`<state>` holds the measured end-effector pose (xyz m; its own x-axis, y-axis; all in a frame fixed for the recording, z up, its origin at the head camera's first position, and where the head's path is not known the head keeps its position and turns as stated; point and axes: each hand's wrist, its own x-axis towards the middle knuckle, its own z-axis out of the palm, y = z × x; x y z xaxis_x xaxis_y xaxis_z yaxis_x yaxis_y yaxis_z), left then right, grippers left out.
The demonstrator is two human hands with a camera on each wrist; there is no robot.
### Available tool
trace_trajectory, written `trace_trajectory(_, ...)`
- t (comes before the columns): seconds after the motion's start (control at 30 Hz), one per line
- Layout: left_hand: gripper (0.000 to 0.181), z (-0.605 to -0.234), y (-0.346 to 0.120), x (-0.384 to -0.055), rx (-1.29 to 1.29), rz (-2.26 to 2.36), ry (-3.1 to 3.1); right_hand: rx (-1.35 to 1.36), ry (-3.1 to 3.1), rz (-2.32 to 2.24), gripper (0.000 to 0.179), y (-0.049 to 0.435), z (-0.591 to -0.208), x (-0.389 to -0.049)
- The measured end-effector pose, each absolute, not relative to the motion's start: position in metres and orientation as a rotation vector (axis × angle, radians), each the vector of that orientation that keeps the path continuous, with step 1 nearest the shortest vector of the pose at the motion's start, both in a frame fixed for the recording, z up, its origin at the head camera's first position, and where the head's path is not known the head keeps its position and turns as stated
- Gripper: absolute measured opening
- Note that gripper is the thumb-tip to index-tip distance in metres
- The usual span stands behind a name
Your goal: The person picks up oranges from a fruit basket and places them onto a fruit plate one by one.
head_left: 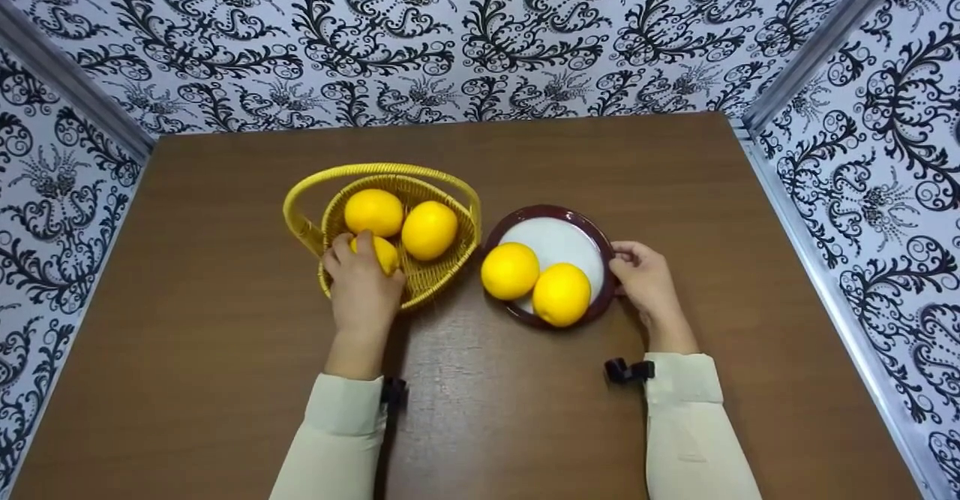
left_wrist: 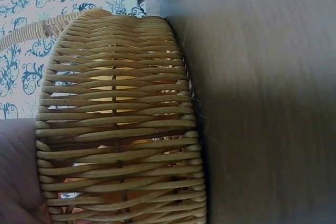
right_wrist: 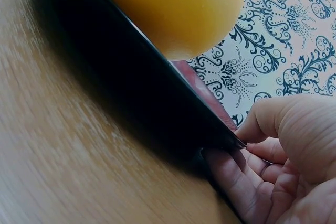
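Note:
In the head view my left hand (head_left: 364, 297) reaches into a yellow wicker basket (head_left: 420, 278), fingers curled round a yellow round fruit (head_left: 386, 254). Two more yellow fruits, a far one (head_left: 373, 212) and a right one (head_left: 429, 230), lie in the basket. My right hand (head_left: 649, 282) pinches the right rim of a dark red plate (head_left: 566, 241) with a white middle. On the plate, a left fruit (head_left: 510, 271) and a front fruit (head_left: 562, 294) sit side by side. The basket's woven side (left_wrist: 121, 129) hides most of the left hand in the left wrist view.
Basket and plate stand close together on a brown wooden table (head_left: 480, 425). The basket's arched handle (head_left: 382, 168) rises over its far side. Patterned wall panels (head_left: 480, 42) enclose the table at the back, left and right.

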<state>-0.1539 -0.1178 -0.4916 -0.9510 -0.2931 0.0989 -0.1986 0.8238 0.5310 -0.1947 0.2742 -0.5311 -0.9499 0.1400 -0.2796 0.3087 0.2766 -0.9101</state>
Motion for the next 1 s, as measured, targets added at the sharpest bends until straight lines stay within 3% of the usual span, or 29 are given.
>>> trace_trajectory(1.0,0.065,-0.483,-0.113,-0.14,0.3,-0.791,-2.679,0.428,2.399,-1.732,0.036,0.275,-0.532,-0.196)
